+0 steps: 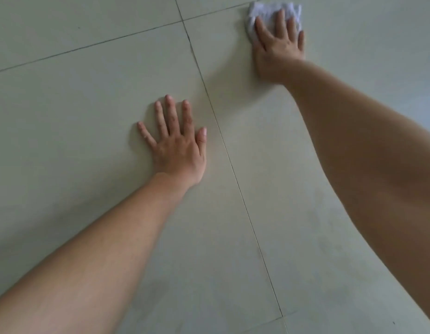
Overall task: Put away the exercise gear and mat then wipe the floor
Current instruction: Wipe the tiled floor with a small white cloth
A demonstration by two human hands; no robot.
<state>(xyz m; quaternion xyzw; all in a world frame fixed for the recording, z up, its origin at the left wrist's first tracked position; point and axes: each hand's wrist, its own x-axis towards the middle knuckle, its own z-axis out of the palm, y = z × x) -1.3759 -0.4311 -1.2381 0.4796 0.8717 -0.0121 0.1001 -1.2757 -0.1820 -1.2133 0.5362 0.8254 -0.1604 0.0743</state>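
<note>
Head view: the left hand (177,145) lies flat on the tiled floor (88,80) mid-frame, fingers (171,112) straight and spread. At the upper right, the right hand (279,47) presses a white cloth (254,13) onto the floor, fingers straight.

Head camera looks steeply down, close over the floor (88,153).

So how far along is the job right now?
No gear or mat shows on this patch, so that part looks done. In hand: the right hand presses a white cloth on the tiled floor, the left hand braced flat. Left: more wiping, amount unclear.
</note>
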